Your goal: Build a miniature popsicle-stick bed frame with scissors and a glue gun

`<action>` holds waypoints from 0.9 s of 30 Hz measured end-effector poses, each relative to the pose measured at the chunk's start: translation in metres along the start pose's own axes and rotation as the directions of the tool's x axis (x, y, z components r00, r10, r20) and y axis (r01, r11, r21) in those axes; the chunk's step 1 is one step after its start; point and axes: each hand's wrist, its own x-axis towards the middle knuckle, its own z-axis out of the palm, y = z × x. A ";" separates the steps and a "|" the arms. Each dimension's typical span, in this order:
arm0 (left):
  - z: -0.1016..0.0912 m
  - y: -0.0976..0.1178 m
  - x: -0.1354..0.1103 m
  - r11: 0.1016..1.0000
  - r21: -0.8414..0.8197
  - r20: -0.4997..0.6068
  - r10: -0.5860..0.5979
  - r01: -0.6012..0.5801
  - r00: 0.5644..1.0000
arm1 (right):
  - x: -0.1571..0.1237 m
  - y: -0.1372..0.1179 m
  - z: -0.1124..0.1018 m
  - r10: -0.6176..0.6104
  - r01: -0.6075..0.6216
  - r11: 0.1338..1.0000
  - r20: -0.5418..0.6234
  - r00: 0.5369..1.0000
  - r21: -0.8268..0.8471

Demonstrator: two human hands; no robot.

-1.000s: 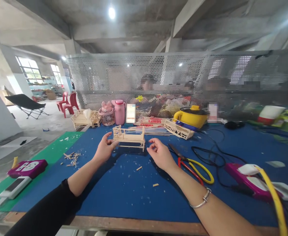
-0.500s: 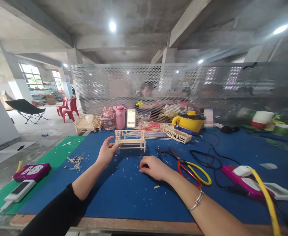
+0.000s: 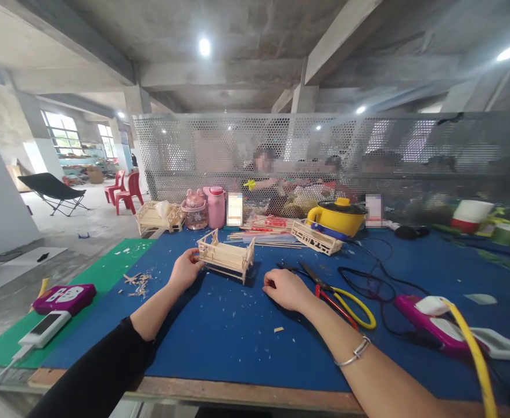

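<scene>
Pale wooden stick-built miniature bed frame (image 3: 226, 258), tilted, near the middle of the blue felt-covered work table (image 3: 237, 342), one end pinched by the left hand (image 3: 185, 269) at its nine o'clock side. Left fingers clamped on the frame's end rail, black sleeve (image 3: 93, 377) trailing toward seven o'clock. Right hand (image 3: 286, 289) resting on the blue surface at four o'clock of the frame, apart from it, fingers curled together into a loose fist; whether anything sits inside, cannot tell. Silver bangle (image 3: 354, 354) on the right wrist.

Red-and-yellow-handled scissors (image 3: 337, 293) just beside the right hand at three o'clock, touching black cables (image 3: 368, 278). Second flat wooden lattice panel (image 3: 316, 237) at one o'clock of the frame, in front of a yellow lidded pot (image 3: 337, 216). Bundle of thin wooden sticks (image 3: 261, 237) at twelve o'clock. Pink bottle (image 3: 215, 207) and pink rounded jar (image 3: 194, 210) at eleven o'clock, with another finished stick bed (image 3: 158, 216) farther along at ten o'clock. Wood scraps (image 3: 137, 283) at nine o'clock near the green mat (image 3: 85, 290). Purple power strip (image 3: 63, 298) at eight o'clock, white phone (image 3: 43, 328) just beside it. Other people seated behind the perforated metal screen (image 3: 324, 151).
</scene>
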 end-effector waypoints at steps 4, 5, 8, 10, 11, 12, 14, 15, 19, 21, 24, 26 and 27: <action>0.006 0.009 -0.008 1.000 0.023 0.079 -0.016 0.014 0.997 | 0.000 0.000 -0.002 -0.017 0.016 0.998 0.021 1.000 0.062; 0.008 0.012 -0.010 0.999 0.031 0.100 -0.012 0.009 0.995 | 0.000 0.001 -0.004 -0.026 0.023 0.996 0.033 0.999 0.088; 0.015 0.016 -0.017 0.998 0.057 0.154 -0.002 -0.007 0.988 | -0.003 0.004 -0.011 -0.054 0.033 0.981 0.106 0.993 0.191; 0.018 0.019 -0.020 0.996 0.082 0.165 0.005 -0.019 0.986 | -0.006 0.007 -0.017 -0.069 0.017 0.966 0.191 0.979 0.259; 0.019 0.021 -0.022 0.994 0.103 0.161 0.010 -0.027 0.987 | -0.007 0.009 -0.020 -0.077 0.002 0.955 0.243 0.967 0.296; 0.020 0.023 -0.023 0.992 0.125 0.155 0.015 -0.035 0.988 | -0.009 0.009 -0.023 -0.087 -0.023 0.936 0.294 0.952 0.350; 0.021 0.027 -0.026 0.985 0.164 0.144 0.022 -0.046 0.989 | -0.012 0.008 -0.028 -0.124 -0.087 0.852 0.361 0.924 0.516; 0.022 0.029 -0.027 0.983 0.176 0.140 0.024 -0.049 0.990 | -0.012 0.007 -0.029 -0.150 -0.118 0.783 0.369 0.917 0.611; 0.026 0.035 -0.032 0.984 0.173 0.143 0.023 -0.048 0.989 | -0.012 -0.010 -0.027 -0.200 -0.126 0.566 0.284 0.938 0.815; 0.027 0.037 -0.034 0.984 0.168 0.146 0.025 -0.050 0.989 | -0.010 -0.021 -0.024 -0.161 -0.113 0.541 0.235 0.958 0.833; 0.028 0.036 -0.034 0.984 0.166 0.146 0.038 -0.063 0.989 | -0.005 -0.035 -0.021 -0.038 -0.075 0.538 0.113 0.993 0.840; 0.028 0.035 -0.034 0.982 0.173 0.151 0.048 -0.074 0.987 | 0.001 -0.041 -0.019 0.046 -0.006 0.567 -0.024 0.999 0.824; 0.028 0.034 -0.034 0.981 0.181 0.154 0.048 -0.076 0.987 | 0.004 -0.043 -0.017 0.085 0.025 0.588 -0.092 0.992 0.809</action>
